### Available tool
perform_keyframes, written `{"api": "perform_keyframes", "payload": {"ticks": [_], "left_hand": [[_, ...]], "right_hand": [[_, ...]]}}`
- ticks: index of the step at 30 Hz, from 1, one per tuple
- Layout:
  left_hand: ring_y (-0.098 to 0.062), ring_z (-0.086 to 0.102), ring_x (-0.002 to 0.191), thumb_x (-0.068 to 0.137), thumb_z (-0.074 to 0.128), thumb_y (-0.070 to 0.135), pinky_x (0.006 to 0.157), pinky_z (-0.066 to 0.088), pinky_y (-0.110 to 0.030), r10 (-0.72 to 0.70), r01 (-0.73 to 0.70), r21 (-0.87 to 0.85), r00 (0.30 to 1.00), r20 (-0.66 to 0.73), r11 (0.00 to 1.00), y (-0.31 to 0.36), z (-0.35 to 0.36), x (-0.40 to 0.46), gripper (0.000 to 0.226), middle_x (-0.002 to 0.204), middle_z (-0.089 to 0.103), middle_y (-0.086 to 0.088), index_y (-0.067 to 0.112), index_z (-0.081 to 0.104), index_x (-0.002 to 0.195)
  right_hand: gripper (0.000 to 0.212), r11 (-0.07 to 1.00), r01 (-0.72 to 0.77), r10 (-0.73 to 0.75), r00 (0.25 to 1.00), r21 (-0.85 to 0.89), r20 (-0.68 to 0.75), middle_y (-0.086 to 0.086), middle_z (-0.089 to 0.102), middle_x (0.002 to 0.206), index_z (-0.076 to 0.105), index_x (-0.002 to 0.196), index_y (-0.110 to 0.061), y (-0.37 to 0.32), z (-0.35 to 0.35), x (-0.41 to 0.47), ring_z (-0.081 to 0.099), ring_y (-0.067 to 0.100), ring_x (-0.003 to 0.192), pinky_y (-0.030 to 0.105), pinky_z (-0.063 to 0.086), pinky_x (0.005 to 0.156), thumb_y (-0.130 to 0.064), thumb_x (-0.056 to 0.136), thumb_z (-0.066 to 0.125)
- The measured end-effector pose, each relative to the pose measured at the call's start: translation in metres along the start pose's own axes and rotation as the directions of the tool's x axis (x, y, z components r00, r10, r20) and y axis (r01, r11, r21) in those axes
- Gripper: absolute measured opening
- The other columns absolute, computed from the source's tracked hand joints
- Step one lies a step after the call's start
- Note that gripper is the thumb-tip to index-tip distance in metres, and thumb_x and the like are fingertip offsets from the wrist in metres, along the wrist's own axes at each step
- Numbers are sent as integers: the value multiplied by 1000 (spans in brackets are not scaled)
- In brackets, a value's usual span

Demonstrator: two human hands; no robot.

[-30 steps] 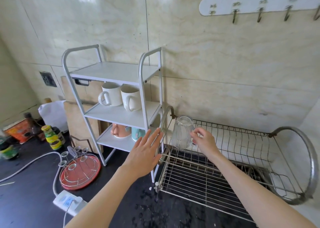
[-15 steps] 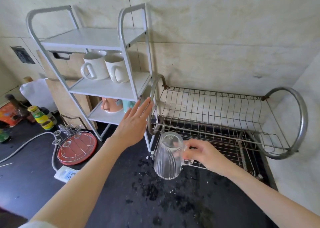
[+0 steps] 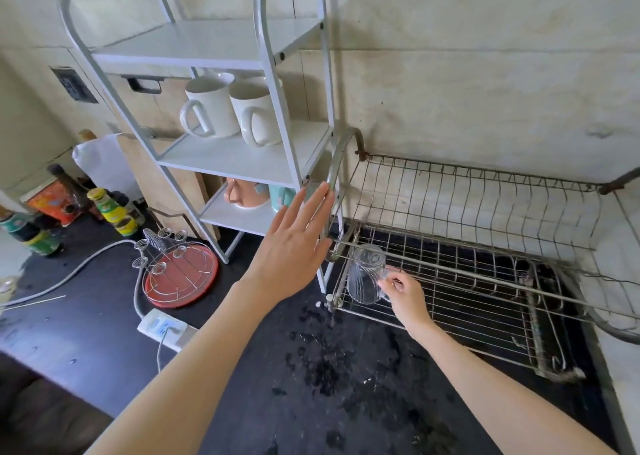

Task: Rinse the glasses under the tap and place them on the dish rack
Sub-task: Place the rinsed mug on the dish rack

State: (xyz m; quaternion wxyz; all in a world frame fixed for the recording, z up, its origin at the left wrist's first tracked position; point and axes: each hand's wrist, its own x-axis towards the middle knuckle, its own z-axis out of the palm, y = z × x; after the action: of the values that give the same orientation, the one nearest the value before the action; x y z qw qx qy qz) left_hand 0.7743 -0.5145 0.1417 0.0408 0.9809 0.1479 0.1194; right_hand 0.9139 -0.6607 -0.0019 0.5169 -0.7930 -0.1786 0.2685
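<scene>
While the right hand (image 3: pixel 403 293) pinches the handle of a clear glass (image 3: pixel 364 274), the glass sits upside down on the lower shelf of the wire dish rack (image 3: pixel 485 281), at its left front corner. The fingers of that hand are curled round the handle. The left hand (image 3: pixel 294 243) is held flat and wide, with its fingers straight, and it holds nothing. Its fingertips are up by the curved left end bar of the dish rack, but I cannot tell if they touch it. The dish rack stands on a dark tabletop (image 3: pixel 329 385) with wet spots on it. Just to the left of the dish rack is a white shelf stand (image 3: pixel 242 157). Two white mugs (image 3: pixel 235 108) stand on its middle shelf, and a pink cup (image 3: pixel 242 191) sits on the shelf below. More to the left on the tabletop lies a red round tray (image 3: pixel 181 274) with a wire holder on it, a white power strip (image 3: pixel 164 326) in front of it, and some bottles (image 3: pixel 110 209) near the wall.
</scene>
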Motion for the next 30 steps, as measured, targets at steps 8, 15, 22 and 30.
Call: {"api": "perform_keyframes", "payload": {"ticks": [8, 15, 22, 30], "left_hand": [[-19, -11, 145, 99, 40, 29, 117, -2, -35, -16, 16, -8, 1000, 21, 1000, 2, -3, -1, 66, 151, -15, 13, 24, -5, 148], [-16, -18, 142, 99, 37, 30, 119, -2, -39, -40, 38, 28, 997, 63, 999, 7, -10, -2, 67, 150, -21, 12, 24, -10, 146], [-17, -18, 143, 97, 39, 37, 115, -11, -38, -102, 104, -38, 994, 42, 994, 9, -6, -37, 69, 153, -17, 11, 30, -6, 148], [-21, -10, 145, 92, 22, 51, 113, -10, -35, -322, 331, -33, 934, 158, 943, -21, 9, -164, 64, 156, -9, 6, 28, 2, 149]], "right_hand": [[20, 1000, -9, 10, 999, -21, 50, 1, 58, 113, 53, 72, -16, 21, 9, 11, 56, 26, 114, 48, 44, 99, -9, 89, 59], [17, 972, -3, 34, 991, -233, 131, 11, 56, 128, 55, 103, -9, 6, -3, 9, 50, 25, 123, 29, 37, 95, -21, 92, 57], [66, 691, 304, -118, 943, -656, 313, 7, 18, 156, 21, 148, -14, -16, -15, -29, 21, 22, 143, 36, 21, 116, -41, 94, 48], [63, 319, 665, -230, 746, -676, 625, 0, 5, 159, 13, 150, -24, -72, 43, -110, 9, 19, 145, 38, 6, 118, -48, 97, 36]]}}
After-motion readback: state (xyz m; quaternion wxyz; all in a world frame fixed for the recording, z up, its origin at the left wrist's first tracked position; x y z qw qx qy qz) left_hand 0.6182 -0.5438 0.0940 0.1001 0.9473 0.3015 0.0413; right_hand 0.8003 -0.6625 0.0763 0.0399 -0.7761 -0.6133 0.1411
